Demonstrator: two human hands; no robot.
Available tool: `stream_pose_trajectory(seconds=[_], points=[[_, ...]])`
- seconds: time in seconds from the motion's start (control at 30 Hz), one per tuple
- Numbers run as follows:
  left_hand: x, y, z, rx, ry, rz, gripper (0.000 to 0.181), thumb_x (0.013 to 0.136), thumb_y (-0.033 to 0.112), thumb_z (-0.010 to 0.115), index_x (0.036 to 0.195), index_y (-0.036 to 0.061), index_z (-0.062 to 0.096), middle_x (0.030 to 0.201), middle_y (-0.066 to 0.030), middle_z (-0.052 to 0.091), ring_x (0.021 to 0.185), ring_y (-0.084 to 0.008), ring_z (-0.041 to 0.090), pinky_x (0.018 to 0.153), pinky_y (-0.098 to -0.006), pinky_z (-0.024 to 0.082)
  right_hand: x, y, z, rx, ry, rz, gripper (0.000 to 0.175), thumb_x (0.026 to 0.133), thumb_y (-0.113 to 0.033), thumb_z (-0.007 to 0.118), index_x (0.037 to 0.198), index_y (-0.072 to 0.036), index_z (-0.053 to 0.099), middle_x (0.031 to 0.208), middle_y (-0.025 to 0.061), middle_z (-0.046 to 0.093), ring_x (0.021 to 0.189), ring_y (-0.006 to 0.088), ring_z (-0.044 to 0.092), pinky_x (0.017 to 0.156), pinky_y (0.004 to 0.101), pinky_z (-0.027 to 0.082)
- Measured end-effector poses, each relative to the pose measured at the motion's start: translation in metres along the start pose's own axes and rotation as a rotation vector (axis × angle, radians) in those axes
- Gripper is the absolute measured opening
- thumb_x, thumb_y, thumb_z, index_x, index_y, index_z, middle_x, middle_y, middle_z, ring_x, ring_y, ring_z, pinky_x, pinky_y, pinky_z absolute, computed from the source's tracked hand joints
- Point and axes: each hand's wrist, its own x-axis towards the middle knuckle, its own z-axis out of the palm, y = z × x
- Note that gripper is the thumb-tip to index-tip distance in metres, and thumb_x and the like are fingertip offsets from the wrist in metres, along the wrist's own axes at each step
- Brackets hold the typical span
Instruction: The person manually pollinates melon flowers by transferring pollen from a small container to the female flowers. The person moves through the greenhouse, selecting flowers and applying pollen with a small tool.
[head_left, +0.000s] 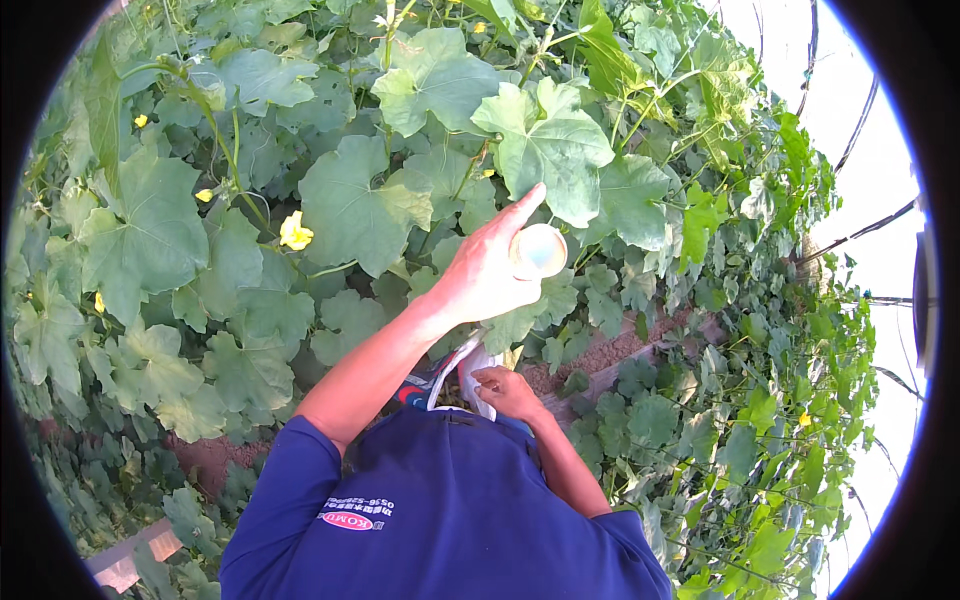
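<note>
My left hand (487, 270) reaches out over the leaves, holding a small round cup-like container (538, 252) whose pale circular face is turned up. The extended thumb or finger tip is at the lower edge of a broad, light green lobed leaf (555, 146); whether they touch is unclear. Closer to my body, my right hand (506, 391) is beside a white bag (470, 375) at my waist. Its fingers are loosely curved and apart from the thumb, with nothing seen between them. A yellow flower (295, 232) is on a vine left of my left hand.
Dense climbing vines with large leaves (142, 225) surround me. Brown soil (611, 352) shows beside a pale edging strip (600, 382) at right. Another edging piece (139, 551) lies at lower left. Dark cables or cords (859, 124) hang against the bright right side.
</note>
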Motion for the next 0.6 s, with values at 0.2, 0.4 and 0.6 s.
stream_pose_trajectory(seconds=[0.2,0.4,0.6], points=[[-0.069,-0.026,-0.01,-0.035,0.012,-0.133,0.102,0.071,-0.001,0.077,0.166,0.0125,0.042,0.157,-0.018,0.058,0.143,-0.0303,0.059,0.118,-0.0396,0.047,0.018,-0.014,-0.031,0.137,0.247,-0.03,0.024,0.1,-0.003,0.067,0.122,0.004,0.074,0.107,0.0099,0.079,0.094,0.0139,0.074,0.086,0.0307,0.06],[-0.138,-0.032,-0.015,-0.004,0.062,-0.322,0.099,0.071,-0.003,0.076,0.164,0.0109,0.047,0.121,-0.0082,0.071,0.109,-0.0179,0.068,0.103,-0.0316,0.052,0.09,-0.039,-0.098,0.418,0.446,-0.051,0.023,0.105,-0.005,0.063,0.125,0.002,0.072,0.108,0.0068,0.078,0.089,0.0119,0.072,0.08,0.03,0.061],[-0.177,-0.025,-0.006,0.089,0.151,-0.378,0.099,0.07,-0.004,0.078,0.164,0.0108,0.048,0.106,-0.0025,0.071,0.097,-0.0117,0.066,0.095,-0.0283,0.052,0.182,-0.079,-0.128,0.504,0.413,-0.137,0.034,0.103,-0.008,0.068,0.135,0.003,0.067,0.12,0.0067,0.077,0.099,0.012,0.071,0.09,0.0294,0.056]])
